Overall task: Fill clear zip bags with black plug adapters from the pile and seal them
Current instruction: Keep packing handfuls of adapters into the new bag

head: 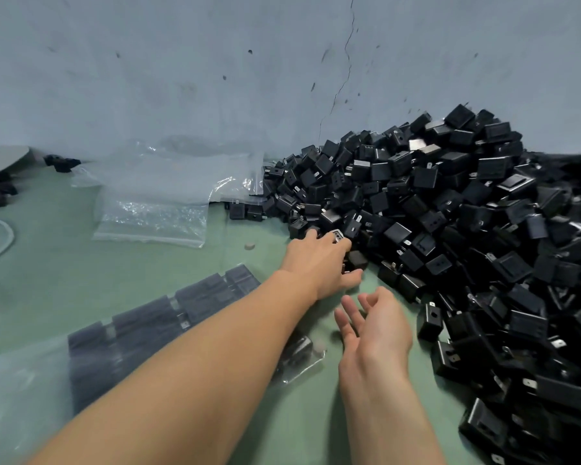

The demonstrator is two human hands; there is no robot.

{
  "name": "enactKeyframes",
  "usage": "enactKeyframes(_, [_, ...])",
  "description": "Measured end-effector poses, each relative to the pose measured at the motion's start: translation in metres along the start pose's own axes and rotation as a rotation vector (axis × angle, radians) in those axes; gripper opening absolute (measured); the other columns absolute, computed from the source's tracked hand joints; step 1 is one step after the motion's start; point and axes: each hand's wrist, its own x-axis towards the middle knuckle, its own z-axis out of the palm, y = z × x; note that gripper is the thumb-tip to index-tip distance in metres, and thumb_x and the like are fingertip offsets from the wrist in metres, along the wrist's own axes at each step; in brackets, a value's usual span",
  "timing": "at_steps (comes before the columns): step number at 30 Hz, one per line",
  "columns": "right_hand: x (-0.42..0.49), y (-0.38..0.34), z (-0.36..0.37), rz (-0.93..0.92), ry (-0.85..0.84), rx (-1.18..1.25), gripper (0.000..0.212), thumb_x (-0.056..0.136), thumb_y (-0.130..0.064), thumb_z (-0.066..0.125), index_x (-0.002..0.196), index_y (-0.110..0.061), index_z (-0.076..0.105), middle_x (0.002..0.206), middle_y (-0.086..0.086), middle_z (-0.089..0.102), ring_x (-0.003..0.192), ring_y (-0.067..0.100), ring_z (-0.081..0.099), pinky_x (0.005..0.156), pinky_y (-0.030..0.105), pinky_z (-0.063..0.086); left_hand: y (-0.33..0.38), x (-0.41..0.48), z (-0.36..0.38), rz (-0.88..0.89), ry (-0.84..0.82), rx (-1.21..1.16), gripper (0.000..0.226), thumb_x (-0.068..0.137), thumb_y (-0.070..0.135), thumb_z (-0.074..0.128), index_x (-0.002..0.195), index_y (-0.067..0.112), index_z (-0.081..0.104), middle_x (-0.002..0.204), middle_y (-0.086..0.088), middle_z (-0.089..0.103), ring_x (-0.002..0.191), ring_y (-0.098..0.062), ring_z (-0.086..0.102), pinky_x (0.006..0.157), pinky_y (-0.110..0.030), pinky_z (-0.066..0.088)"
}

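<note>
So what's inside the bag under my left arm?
Black adapters packed in neat rows fill the bag. Your left arm crosses its middle, so the adapters beneath it, and the full count, are hidden.

White cable lies on green surface below cracked wall

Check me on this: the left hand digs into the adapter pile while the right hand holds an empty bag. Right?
Not quite. In the head view the right hand holds nothing: it is open, palm up, beside the pile. The left hand does dig into the pile, gripping adapters. The empty bags lie by the wall.
</note>
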Motion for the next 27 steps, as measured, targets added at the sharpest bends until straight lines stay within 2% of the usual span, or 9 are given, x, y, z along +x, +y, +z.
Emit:
enactKeyframes(3, [0.000, 0.002, 0.000, 0.010, -0.033, -0.011, 0.015, 0.100, -0.014, 0.047, 0.110, -0.008, 0.055, 0.110, 0.007, 0.061, 0.083, 0.020, 0.067, 0.063, 0.030, 0.050, -0.008, -0.002, -0.012, -0.080, -0.022, -0.172, 0.047, 0.082, 0.068, 0.047, 0.106, 0.029, 0.056, 0.105, 0.004, 0.065, 0.101, -0.026, 0.057, 0.072, -0.037, 0.045])
enactKeyframes(6, [-0.003, -0.002, 0.001, 0.051, -0.071, 0.014, 0.012, 0.102, -0.016, 0.046, 0.098, -0.009, 0.055, 0.108, 0.008, 0.061, 0.085, 0.022, 0.066, 0.065, 0.031, 0.050, -0.018, -0.007, -0.041, -0.415, -0.157, -1.052, 0.043, 0.077, 0.069, 0.053, 0.086, 0.028, 0.060, 0.078, 0.008, 0.064, 0.070, -0.017, 0.061, 0.059, -0.029, 0.052])
enactKeyframes(8, [-0.006, -0.004, 0.002, 0.109, -0.116, 0.067, 0.012, 0.102, -0.015, 0.047, 0.093, -0.013, 0.055, 0.111, 0.009, 0.063, 0.089, 0.024, 0.066, 0.066, 0.032, 0.050, -0.032, -0.012, -0.058, -0.570, -0.329, -1.685, 0.040, 0.080, 0.066, 0.059, 0.082, 0.026, 0.063, 0.077, 0.003, 0.064, 0.066, -0.018, 0.061, 0.051, -0.025, 0.048])
enactKeyframes(11, [-0.011, -0.008, 0.006, 0.200, -0.230, 0.159, 0.012, 0.099, -0.016, 0.049, 0.106, -0.013, 0.059, 0.119, 0.012, 0.064, 0.101, 0.027, 0.066, 0.077, 0.037, 0.052, -0.049, -0.026, -0.071, -0.567, -0.412, -2.072, 0.037, 0.081, 0.063, 0.062, 0.082, 0.025, 0.064, 0.082, 0.001, 0.064, 0.067, -0.019, 0.062, 0.045, -0.022, 0.041])
enactKeyframes(14, [-0.014, -0.008, 0.013, 0.272, -0.352, 0.201, 0.027, 0.097, -0.022, 0.048, 0.119, -0.013, 0.059, 0.126, 0.014, 0.062, 0.108, 0.030, 0.065, 0.097, 0.047, 0.049, -0.050, -0.039, -0.077, -0.477, -0.515, -2.076, 0.037, 0.083, 0.062, 0.061, 0.088, 0.025, 0.065, 0.088, 0.000, 0.063, 0.072, -0.018, 0.061, 0.045, -0.023, 0.039])
enactKeyframes(18, [-0.015, -0.001, 0.020, 0.334, -0.480, 0.262, 0.037, 0.094, -0.031, 0.046, 0.123, -0.015, 0.061, 0.115, 0.010, 0.062, 0.068, 0.024, 0.064, 0.100, 0.057, 0.046, -0.046, -0.048, -0.084, -0.385, -0.610, -2.052, 0.040, 0.083, 0.063, 0.061, 0.094, 0.025, 0.067, 0.092, -0.001, 0.064, 0.075, -0.019, 0.060, 0.049, -0.024, 0.040])
enactKeyframes(21, [-0.014, 0.002, 0.021, 0.344, -0.518, 0.291, 0.031, 0.092, -0.034, 0.047, 0.111, -0.016, 0.064, 0.102, 0.012, 0.054, 0.061, 0.021, 0.052, 0.099, 0.064, 0.045, -0.042, -0.052, -0.091, -0.347, -0.662, -2.014, 0.043, 0.085, 0.064, 0.058, 0.098, 0.022, 0.064, 0.091, -0.003, 0.065, 0.075, -0.020, 0.061, 0.048, -0.025, 0.043])
enactKeyframes(25, [-0.012, 0.000, 0.020, 0.317, -0.561, 0.322, 0.041, 0.092, -0.040, 0.046, 0.113, -0.012, 0.066, 0.112, 0.020, 0.060, 0.098, 0.037, 0.063, 0.095, 0.066, 0.045, -0.024, -0.056, -0.093, -0.223, -0.350, -1.231, 0.036, 0.088, 0.061, 0.056, 0.094, 0.026, 0.062, 0.084, 0.006, 0.068, 0.071, -0.015, 0.064, 0.066, -0.036, 0.054])
enactKeyframes(27, [-0.009, -0.004, 0.018, 0.311, -0.538, 0.337, 0.039, 0.090, -0.041, 0.047, 0.100, -0.011, 0.070, 0.109, 0.018, 0.068, 0.102, 0.037, 0.066, 0.095, 0.059, 0.047, -0.017, -0.059, -0.091, -0.045, -0.306, -0.854, 0.038, 0.082, 0.070, 0.054, 0.104, 0.039, 0.060, 0.089, 0.017, 0.069, 0.078, -0.003, 0.067, 0.078, -0.030, 0.056])
